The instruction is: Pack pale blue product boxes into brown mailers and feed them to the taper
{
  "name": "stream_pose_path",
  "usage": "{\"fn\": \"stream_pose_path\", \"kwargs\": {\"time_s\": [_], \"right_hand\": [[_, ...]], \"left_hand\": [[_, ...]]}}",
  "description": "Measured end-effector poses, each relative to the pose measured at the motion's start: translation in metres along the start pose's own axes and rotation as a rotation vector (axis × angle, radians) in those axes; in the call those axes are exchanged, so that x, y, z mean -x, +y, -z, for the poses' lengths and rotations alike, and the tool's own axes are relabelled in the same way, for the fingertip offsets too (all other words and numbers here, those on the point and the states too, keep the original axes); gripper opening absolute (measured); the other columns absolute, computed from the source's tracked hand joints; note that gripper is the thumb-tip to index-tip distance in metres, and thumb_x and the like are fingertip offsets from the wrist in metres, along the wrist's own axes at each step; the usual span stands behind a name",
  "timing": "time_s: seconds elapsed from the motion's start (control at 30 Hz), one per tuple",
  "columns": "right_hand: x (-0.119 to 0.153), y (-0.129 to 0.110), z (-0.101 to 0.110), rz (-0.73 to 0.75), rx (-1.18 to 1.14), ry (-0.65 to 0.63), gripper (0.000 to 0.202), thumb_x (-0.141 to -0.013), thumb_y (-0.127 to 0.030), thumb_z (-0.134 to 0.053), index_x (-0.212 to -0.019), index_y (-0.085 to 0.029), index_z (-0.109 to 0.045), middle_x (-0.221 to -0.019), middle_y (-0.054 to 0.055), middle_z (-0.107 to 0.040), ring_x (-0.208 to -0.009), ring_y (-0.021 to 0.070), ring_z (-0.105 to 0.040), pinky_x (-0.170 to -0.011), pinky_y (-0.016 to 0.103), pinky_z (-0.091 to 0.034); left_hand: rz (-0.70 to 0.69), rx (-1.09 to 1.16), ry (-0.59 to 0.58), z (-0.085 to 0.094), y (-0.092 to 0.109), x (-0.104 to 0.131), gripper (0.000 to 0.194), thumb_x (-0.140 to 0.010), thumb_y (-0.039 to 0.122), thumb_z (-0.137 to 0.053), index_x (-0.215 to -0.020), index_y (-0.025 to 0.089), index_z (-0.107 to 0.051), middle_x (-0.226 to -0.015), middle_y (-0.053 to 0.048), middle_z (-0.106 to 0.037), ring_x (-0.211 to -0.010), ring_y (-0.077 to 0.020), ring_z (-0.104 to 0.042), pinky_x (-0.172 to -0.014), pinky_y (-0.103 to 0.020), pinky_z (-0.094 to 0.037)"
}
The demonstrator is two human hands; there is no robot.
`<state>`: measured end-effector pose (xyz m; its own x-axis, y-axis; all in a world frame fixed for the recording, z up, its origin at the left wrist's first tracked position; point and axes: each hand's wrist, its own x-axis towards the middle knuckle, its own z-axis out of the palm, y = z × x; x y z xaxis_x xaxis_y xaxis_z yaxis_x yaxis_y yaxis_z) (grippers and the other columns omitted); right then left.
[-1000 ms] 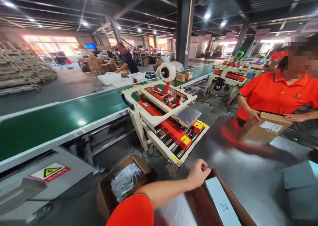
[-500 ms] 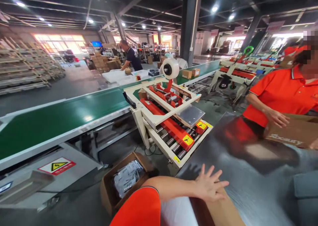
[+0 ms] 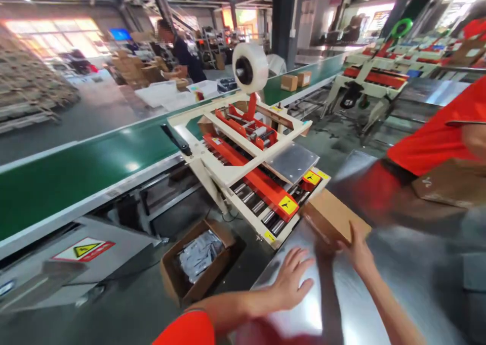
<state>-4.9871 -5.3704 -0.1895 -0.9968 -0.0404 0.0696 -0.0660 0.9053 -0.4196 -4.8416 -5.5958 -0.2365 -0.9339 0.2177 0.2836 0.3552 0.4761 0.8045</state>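
Observation:
A long brown cardboard box (image 3: 336,213) lies on the metal table (image 3: 304,304), its far end at the rollers of a carton sealing machine (image 3: 261,183). My right hand (image 3: 359,251) grips the near end of this box, with the fingers about its right corner. My left hand (image 3: 292,279) is low over the table, left of the box and apart from it. Its fingers are spread and it holds nothing.
An open carton (image 3: 172,284) of grey plastic packets stands on the floor at left. Behind the machine runs a green conveyor belt (image 3: 91,183) carrying two small boxes (image 3: 289,83). At right, a co-worker in a red shirt (image 3: 429,132) is beside another carton (image 3: 444,183).
The box has moved forward to the machine's rollers. My right hand has come into view on it. My left hand, earlier over the box, is now left of it. The co-worker has shifted.

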Motion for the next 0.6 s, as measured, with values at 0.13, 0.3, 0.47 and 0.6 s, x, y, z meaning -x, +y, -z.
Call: {"fn": "stream_pose_path", "kwargs": {"time_s": [0.13,0.3,0.47,0.6], "right_hand": [[-0.079,-0.072,-0.008,0.061,-0.133,-0.158,0.082,-0.081,-0.020,-0.057,-0.156,-0.010,-0.024,-0.148,0.030,-0.042,-0.129,0.0414,-0.054,-0.106,0.057,-0.040],[-0.064,-0.101,-0.035,0.129,-0.346,-0.185,0.096,-0.077,-0.019,-0.068,-0.158,-0.018,-0.016,-0.151,0.016,-0.047,-0.130,0.0241,-0.054,-0.103,0.035,-0.048],[0.060,0.003,0.005,0.044,-0.345,0.026,0.065,-0.089,-0.030,-0.060,-0.151,-0.028,-0.038,-0.120,0.002,-0.072,-0.103,0.0151,-0.069,-0.091,0.027,-0.054],[0.210,0.122,0.096,-0.329,-0.125,0.387,0.038,-0.094,-0.024,-0.040,-0.123,-0.014,-0.063,-0.121,0.017,-0.068,-0.109,0.0274,-0.065,-0.101,0.049,-0.049]], "left_hand": [[0.186,0.063,-0.087,-0.025,-0.022,0.055,0.048,-0.089,0.024,-0.051,-0.137,0.022,-0.056,-0.155,-0.010,-0.046,-0.149,-0.0316,-0.032,-0.123,-0.052,-0.030],[0.179,0.292,-0.279,-0.077,-0.002,0.053,0.044,-0.093,0.035,-0.048,-0.134,0.025,-0.060,-0.142,-0.009,-0.060,-0.139,-0.0291,-0.046,-0.123,-0.048,-0.031],[0.603,0.662,-0.698,-0.124,0.066,0.046,0.059,-0.097,0.045,-0.038,-0.147,0.014,-0.045,-0.143,-0.019,-0.056,-0.120,-0.0292,-0.062,-0.100,-0.044,-0.053],[0.824,0.743,-0.930,-0.167,0.119,0.039,0.069,-0.096,0.038,-0.039,-0.159,0.021,-0.015,-0.159,-0.019,-0.035,-0.120,-0.0239,-0.062,-0.084,-0.032,-0.057]]}}
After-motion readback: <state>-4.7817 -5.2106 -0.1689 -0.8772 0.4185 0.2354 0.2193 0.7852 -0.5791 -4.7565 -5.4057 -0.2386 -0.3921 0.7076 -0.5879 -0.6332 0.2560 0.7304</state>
